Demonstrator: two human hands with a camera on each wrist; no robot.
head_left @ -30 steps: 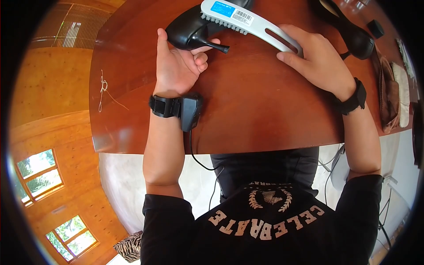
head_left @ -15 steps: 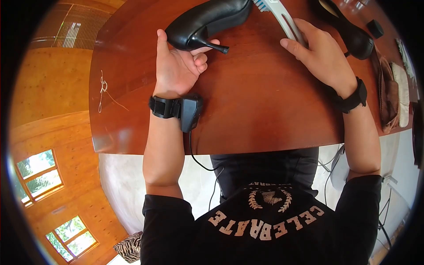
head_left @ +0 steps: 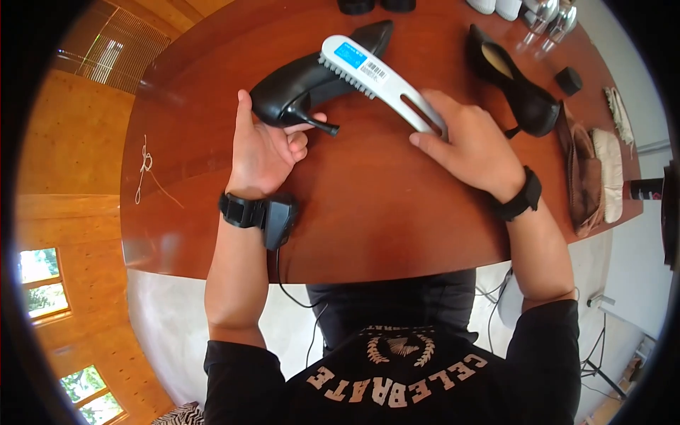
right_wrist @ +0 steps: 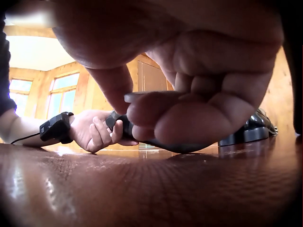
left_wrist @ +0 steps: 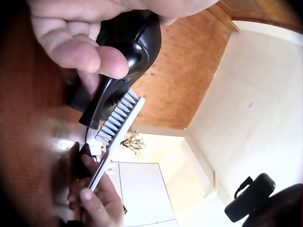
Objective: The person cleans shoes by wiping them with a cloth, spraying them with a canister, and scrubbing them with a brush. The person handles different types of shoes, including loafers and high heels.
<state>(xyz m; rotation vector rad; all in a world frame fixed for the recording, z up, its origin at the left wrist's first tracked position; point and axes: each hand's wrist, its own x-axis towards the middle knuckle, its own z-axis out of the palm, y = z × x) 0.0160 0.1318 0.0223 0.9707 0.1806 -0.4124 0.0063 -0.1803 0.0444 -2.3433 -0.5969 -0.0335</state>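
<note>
A black high-heeled shoe (head_left: 306, 76) lies on its side over the left part of the table, its thin heel pointing toward the person. My left hand (head_left: 265, 157) holds it at the back, thumb along one side and fingers beneath, near the heel. By its slotted handle, my right hand (head_left: 476, 145) grips a light grey brush (head_left: 394, 97) with a blue label on top. The bristles (left_wrist: 115, 118) face the shoe, and the brush head overlaps its side in the head view. In the right wrist view, curled fingers hide most of the brush.
The matching black heel (head_left: 520, 88) stands at the right, beside a small black block (head_left: 569, 81). A brown cloth bag (head_left: 584, 180) lies at the right edge. White shoes (head_left: 496, 6) and silvery items (head_left: 552, 18) are at the back. A thin string (head_left: 146, 166) lies at the left.
The brush swung right, off the shoe, then came back over its side. The left hand keeps its hold on the shoe. The head view has shifted, showing more of the table's far side.
</note>
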